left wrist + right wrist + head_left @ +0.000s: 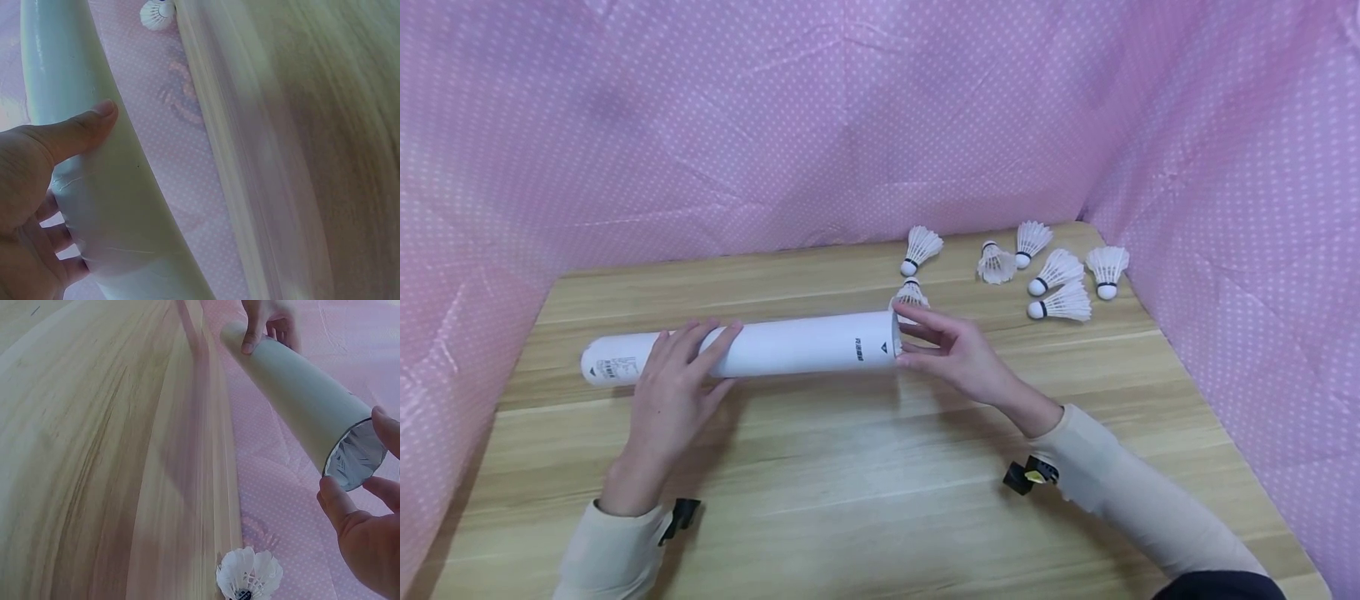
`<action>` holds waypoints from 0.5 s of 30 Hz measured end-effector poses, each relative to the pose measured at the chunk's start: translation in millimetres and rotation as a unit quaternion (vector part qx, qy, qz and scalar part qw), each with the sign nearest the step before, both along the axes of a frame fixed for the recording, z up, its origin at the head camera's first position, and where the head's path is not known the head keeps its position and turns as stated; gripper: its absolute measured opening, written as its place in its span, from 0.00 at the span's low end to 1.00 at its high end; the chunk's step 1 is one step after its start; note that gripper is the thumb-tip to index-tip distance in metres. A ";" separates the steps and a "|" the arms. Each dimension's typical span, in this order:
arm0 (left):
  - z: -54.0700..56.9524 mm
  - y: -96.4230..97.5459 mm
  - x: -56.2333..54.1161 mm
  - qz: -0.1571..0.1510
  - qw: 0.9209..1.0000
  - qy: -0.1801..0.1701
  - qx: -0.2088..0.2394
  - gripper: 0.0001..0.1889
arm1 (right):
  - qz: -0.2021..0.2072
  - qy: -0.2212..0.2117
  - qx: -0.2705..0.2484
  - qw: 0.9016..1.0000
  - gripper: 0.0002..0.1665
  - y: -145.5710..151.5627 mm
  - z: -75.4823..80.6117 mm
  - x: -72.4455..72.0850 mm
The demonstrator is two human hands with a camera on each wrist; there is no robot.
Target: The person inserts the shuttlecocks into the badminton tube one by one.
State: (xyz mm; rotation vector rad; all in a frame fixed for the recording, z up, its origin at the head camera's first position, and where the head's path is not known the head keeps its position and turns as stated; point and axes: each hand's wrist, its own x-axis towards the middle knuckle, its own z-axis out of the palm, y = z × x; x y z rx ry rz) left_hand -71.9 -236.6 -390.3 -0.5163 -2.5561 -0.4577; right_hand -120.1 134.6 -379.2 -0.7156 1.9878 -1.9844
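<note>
A long white shuttlecock tube (797, 345) is held level across the table, with small dark print near both ends. My left hand (673, 392) grips it left of the middle; the left wrist view has the thumb (84, 131) lying along the tube's side. At the right end, my right hand (958, 354) holds the rim between thumb and fingers. In the right wrist view that end is open, and white feathers (356, 456) show inside. A shuttlecock (911, 292) lies just behind this end, partly hidden by the tube.
Several white shuttlecocks lie scattered at the table's back right, among them one (922, 248) behind the tube and one (1107, 271) near the right edge. Pink dotted cloth (842, 125) rises behind and along both sides of the wooden table (850, 483).
</note>
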 end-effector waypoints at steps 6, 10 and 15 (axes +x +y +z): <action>-1.1 -0.8 -0.2 0.002 1.000 -0.001 -0.002 0.48 | -0.001 -0.002 0.006 1.000 0.39 -2.4 -0.5 -0.6; -1.4 -0.7 0.2 0.005 1.000 -0.004 -0.004 0.49 | 0.000 -0.003 0.009 1.000 0.39 -3.2 -2.6 -1.7; -1.6 -1.3 0.8 0.009 1.000 -0.009 -0.010 0.49 | -0.001 -0.004 0.011 1.000 0.39 -4.3 -6.0 -3.5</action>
